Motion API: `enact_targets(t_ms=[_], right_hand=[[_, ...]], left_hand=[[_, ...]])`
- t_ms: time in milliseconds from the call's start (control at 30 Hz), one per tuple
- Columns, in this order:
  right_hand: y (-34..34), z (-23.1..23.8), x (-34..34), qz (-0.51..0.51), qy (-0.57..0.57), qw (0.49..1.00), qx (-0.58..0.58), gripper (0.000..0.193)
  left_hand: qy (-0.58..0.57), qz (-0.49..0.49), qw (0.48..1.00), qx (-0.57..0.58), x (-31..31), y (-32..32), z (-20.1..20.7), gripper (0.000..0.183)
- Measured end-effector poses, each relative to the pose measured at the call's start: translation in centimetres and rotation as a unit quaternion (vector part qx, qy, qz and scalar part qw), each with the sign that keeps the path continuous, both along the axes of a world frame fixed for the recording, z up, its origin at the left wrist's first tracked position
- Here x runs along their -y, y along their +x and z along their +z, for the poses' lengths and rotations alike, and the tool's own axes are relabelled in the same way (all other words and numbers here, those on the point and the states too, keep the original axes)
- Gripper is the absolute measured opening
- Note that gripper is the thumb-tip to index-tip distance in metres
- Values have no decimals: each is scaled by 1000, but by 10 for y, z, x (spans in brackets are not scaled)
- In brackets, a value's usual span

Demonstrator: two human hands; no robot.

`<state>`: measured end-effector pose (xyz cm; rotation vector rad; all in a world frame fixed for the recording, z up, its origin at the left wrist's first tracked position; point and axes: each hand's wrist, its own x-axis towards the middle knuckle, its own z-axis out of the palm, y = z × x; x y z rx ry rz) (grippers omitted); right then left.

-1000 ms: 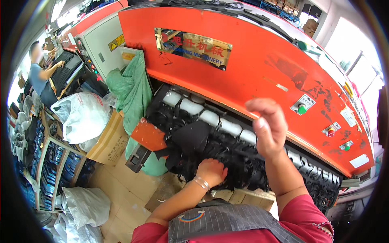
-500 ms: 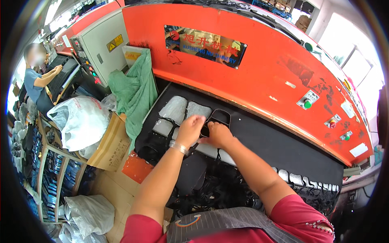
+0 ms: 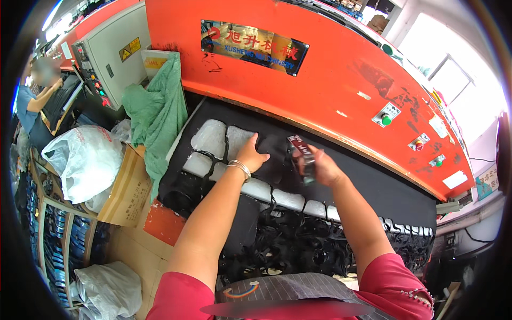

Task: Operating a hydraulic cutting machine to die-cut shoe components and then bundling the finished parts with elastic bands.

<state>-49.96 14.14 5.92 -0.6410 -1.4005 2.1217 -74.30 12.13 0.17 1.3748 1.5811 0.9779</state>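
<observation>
My right hand [image 3: 326, 168] grips a dark cutting die [image 3: 302, 157] with a dark red marked side, tilted up above the black work surface [image 3: 368, 184]; motion blurs it. To its left, my left hand [image 3: 250, 154] has thumb and fingers apart. It rests at the edge of a silvery-grey pad [image 3: 237, 140] and holds nothing that I can see. More silvery pads [image 3: 209, 136] lie beside it, with black strips between them. A row of smaller pads [image 3: 288, 199] runs along the near side of the surface.
An orange machine wall [image 3: 341, 64] with push buttons [image 3: 386, 119] stands behind the surface. Black scraps [image 3: 298, 242] hang at its near edge. Left are a green cloth [image 3: 154, 112], a cardboard box [image 3: 128, 192], a white plastic bag [image 3: 85, 160] and a person [image 3: 37, 101] working.
The black-framed die, lying flat under both hands before, is now lifted and tilted in my right hand, which has moved right. My left hand has separated from it. The view has shifted slightly.
</observation>
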Motion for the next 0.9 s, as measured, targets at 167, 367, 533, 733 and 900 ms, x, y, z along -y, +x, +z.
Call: enact_targets(t_ms=[167, 367, 533, 733, 900], right_hand=[[31, 35, 44, 39, 418, 795, 438, 31], [90, -46, 97, -238, 554, 528, 598, 36], [37, -44, 117, -296, 338, 707, 546, 71], [44, -44, 98, -258, 388, 651, 600, 86], [39, -22, 73, -231, 451, 685, 524, 74]], left_hand=[[-95, -118, 958, 244, 13, -30, -10, 28], [208, 2, 960, -190, 45, 6, 2, 19], [172, 16, 984, -41, 74, 23, 8, 17], [223, 70, 972, 6, 74, 15, 2, 21], [142, 91, 981, -96, 45, 0, -1, 27]])
